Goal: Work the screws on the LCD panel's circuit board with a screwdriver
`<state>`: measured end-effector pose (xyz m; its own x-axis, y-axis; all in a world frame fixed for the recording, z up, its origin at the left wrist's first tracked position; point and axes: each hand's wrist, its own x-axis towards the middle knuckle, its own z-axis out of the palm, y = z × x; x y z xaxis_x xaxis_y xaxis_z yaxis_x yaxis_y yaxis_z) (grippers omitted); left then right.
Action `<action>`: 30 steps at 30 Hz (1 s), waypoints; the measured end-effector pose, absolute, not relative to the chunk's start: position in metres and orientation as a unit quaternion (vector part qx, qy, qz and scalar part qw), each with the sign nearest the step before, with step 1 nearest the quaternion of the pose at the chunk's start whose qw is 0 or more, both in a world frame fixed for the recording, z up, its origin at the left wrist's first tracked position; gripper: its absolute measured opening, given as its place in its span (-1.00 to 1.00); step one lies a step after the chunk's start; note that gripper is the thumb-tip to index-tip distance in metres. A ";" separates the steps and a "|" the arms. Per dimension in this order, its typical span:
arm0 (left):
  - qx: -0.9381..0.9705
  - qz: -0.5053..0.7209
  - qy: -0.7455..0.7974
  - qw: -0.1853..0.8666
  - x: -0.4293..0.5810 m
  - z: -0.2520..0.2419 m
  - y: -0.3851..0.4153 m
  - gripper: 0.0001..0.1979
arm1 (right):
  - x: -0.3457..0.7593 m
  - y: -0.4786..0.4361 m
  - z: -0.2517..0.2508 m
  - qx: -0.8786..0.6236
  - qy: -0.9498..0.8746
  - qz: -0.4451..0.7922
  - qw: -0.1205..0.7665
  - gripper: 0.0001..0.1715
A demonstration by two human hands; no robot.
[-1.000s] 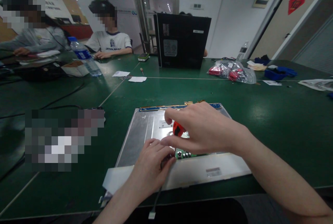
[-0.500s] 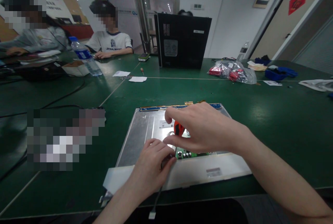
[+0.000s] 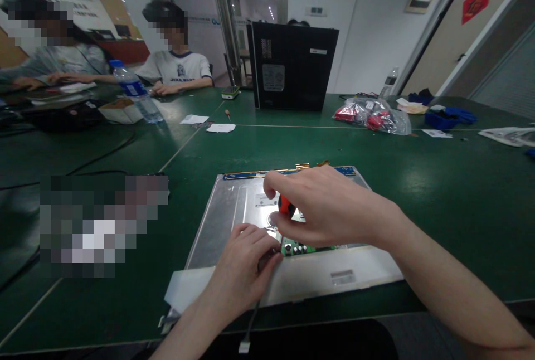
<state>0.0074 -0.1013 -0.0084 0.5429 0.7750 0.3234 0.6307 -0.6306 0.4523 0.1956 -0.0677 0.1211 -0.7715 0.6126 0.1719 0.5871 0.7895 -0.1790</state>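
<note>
A silver metal display panel point(image 3: 228, 209) lies flat on the green table point(image 3: 438, 193), back side up. My right hand point(image 3: 330, 207) is closed round an orange-handled screwdriver point(image 3: 285, 205), held upright over a small green circuit board point(image 3: 297, 248) at the panel's near edge. My left hand point(image 3: 242, 268) rests on the panel beside that board, fingers curled and pinched near the screwdriver's tip; what they pinch is hidden. A thin grey cable point(image 3: 249, 324) hangs from the panel over the table's front edge.
A black computer case point(image 3: 292, 64) stands at the back. A plastic bag with red parts point(image 3: 371, 116) and blue items point(image 3: 449, 117) lie back right. A water bottle point(image 3: 136, 91), paper slips point(image 3: 220, 127) and black cables point(image 3: 104, 154) are to the left. Two people sit at far left.
My right hand has slid slightly lower on the screwdriver, so less of the orange handle shows. A person at far left has stretched an arm across the table.
</note>
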 end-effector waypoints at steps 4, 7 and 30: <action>0.864 0.259 0.406 0.148 0.008 -0.007 -0.102 -0.91 | 0.194 -0.066 0.119 -0.349 -0.931 0.024 0.102 -0.61; 0.866 0.253 0.405 0.147 0.008 -0.006 -0.102 -0.91 | 0.192 -0.066 0.119 -0.365 -0.926 0.011 0.092 -0.69; 0.872 0.241 0.404 0.136 0.007 -0.008 -0.101 -0.90 | 0.195 -0.067 0.121 -0.321 -0.939 0.042 0.112 -0.83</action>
<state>0.0072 -0.1007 -0.0084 0.5571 0.7704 0.3100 0.6393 -0.6361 0.4321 0.1946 -0.0670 0.1212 -0.7686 0.6127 0.1842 0.5940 0.7903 -0.1501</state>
